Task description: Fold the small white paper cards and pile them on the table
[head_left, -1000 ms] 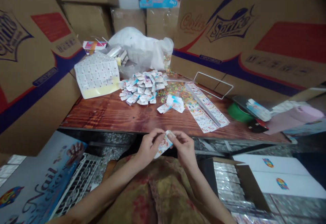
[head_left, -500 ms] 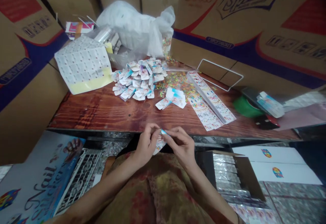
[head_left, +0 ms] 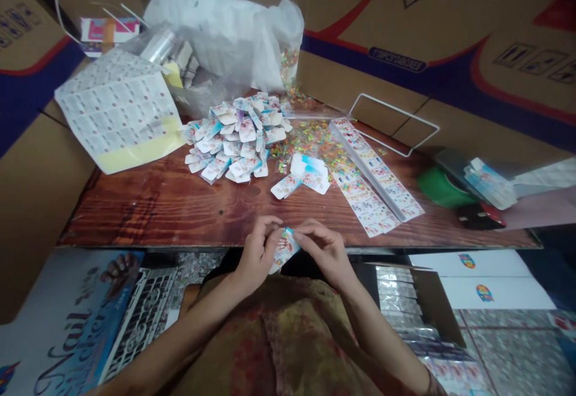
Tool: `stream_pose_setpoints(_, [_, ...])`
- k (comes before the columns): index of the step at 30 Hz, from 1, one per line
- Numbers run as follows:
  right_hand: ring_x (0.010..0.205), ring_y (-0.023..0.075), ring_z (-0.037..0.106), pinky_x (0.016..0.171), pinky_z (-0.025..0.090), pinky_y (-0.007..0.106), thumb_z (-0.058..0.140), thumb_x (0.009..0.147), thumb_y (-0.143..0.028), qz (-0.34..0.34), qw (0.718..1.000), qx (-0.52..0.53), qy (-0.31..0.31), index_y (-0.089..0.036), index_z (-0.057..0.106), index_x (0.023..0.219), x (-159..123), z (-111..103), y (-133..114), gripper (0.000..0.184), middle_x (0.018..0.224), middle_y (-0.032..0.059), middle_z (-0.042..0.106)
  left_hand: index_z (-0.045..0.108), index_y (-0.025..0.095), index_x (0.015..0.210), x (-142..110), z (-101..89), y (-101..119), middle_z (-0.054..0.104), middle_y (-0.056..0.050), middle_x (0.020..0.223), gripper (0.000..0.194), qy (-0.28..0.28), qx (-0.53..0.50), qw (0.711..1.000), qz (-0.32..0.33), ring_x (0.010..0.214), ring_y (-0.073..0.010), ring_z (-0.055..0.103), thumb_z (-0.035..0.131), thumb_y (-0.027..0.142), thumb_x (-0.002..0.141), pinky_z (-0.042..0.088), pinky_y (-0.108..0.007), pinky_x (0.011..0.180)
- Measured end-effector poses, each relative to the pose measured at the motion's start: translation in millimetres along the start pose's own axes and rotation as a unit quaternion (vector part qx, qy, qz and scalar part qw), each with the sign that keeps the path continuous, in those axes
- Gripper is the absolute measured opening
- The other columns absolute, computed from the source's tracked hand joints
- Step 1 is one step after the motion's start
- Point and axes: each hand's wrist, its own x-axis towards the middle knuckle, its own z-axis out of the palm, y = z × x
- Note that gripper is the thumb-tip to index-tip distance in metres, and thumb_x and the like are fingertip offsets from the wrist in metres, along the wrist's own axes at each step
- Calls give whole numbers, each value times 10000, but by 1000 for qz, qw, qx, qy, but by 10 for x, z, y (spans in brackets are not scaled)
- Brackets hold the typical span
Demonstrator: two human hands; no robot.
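Just in front of the table edge, over my lap, I hold a small printed card [head_left: 285, 252], white with a blue top and a hand picture. My left hand [head_left: 262, 247] pinches its left side between thumb and fingers. The fingers of my right hand [head_left: 324, 248] are closed at the card's upper right corner. Beyond my hands lie a few similar cards [head_left: 310, 174] on the wooden table [head_left: 180, 210]. Farther back is a big heap of folded cards [head_left: 238, 138]. To its right, small bright coloured pieces [head_left: 315, 141] are strewn about.
Printed sticker strips [head_left: 373, 186] lie right of centre, near a white wire frame [head_left: 396, 123] and a green tape roll [head_left: 443, 189]. A sticker sheet [head_left: 121, 108] and a white plastic bag [head_left: 216, 18] stand at the back left. Large cartons [head_left: 405, 24] flank the table.
The view has shifted a little. My right fingers have drawn slightly away from the card's top, and more of its printed face shows between my hands.
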Motion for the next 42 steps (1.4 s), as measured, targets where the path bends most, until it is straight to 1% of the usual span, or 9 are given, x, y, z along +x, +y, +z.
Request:
stream_pose_setpoints(7, [689, 136, 548, 627, 448, 267, 642, 833, -289, -44, 998, -36, -9, -208, 722, 797, 44, -64, 4, 119, 736, 14, 602, 495, 184, 1065, 81, 9, 0, 629, -14, 854, 206, -24, 3, 1000, -1, 735, -111, 595, 425, 311, 920, 433, -213, 671])
stream_pose_setpoints(13, [783, 149, 565, 712, 467, 287, 613, 865, -283, -82, 992, -85, -51, -229, 668, 1123, -26, -7, 45, 270, 860, 33, 603, 559, 179, 1015, 133, -31, 31, 645, -22, 862, 212, 23, 9, 1000, 0, 787, -128, 604, 406, 294, 923, 450, -226, 721])
stream_pose_setpoints(20, [661, 133, 548, 590, 453, 250, 638, 839, -347, -36, 999, -36, 2, -232, 707, 1026, 62, 233, 245, 230, 776, 17, 603, 581, 175, 957, 182, -119, 6, 653, -25, 837, 230, 7, -21, 998, -62, 741, -137, 607, 430, 341, 909, 466, -226, 646])
stream_pose_setpoints(24, [669, 166, 603, 654, 503, 304, 531, 894, -405, -62, 991, -92, 69, -211, 703, 965, 451, 22, 238, 269, 794, 39, 666, 538, 171, 1086, 409, -308, 100, 660, -54, 930, 288, 17, -44, 998, -45, 779, -151, 619, 501, 370, 881, 493, -248, 675])
stream_pose_setpoints(27, [911, 248, 605, 833, 482, 384, 536, 891, -363, -131, 925, -330, 138, -168, 680, 1034, 802, -267, 185, 282, 960, 104, 661, 506, 175, 1190, 849, -621, 280, 640, -71, 983, 393, 90, 45, 993, 67, 830, -163, 603, 514, 415, 878, 492, -281, 738])
stream_pose_setpoints(31, [1034, 326, 523, 872, 451, 434, 627, 836, -312, -60, 782, -609, 120, -133, 648, 1097, 1092, -462, 194, 317, 1102, 173, 600, 439, 213, 1295, 1716, -1065, 457, 586, -98, 1175, 456, 168, 179, 941, 233, 1007, -203, 564, 460, 446, 903, 453, -368, 902])
stream_pose_setpoints(34, [1019, 324, 520, 841, 456, 415, 628, 838, -316, -33, 739, -669, 81, -128, 646, 1052, 1149, -453, 265, 285, 1130, 187, 572, 390, 204, 1353, 2219, -1206, 477, 563, -140, 1214, 516, 157, 302, 916, 211, 1138, -289, 522, 489, 403, 887, 408, -454, 972])
stream_pose_setpoints(39, [1026, 331, 511, 868, 447, 437, 651, 810, -406, -63, 752, -647, 107, -109, 586, 1157, 1147, -492, 377, 461, 1121, 192, 547, 442, 159, 1336, 2036, -840, 446, 452, -206, 1333, 471, 190, 469, 846, 165, 1281, -394, 368, 477, 254, 876, 313, -586, 1010])
stream_pose_setpoints(42, [1020, 329, 516, 869, 455, 437, 667, 787, -414, -98, 771, -617, 122, -100, 567, 1195, 1133, -554, 431, 525, 1101, 188, 530, 557, 165, 1218, 1522, -390, 331, 552, -164, 1193, 345, 63, 486, 839, 235, 1193, -321, 464, 434, 225, 901, 393, -494, 985])
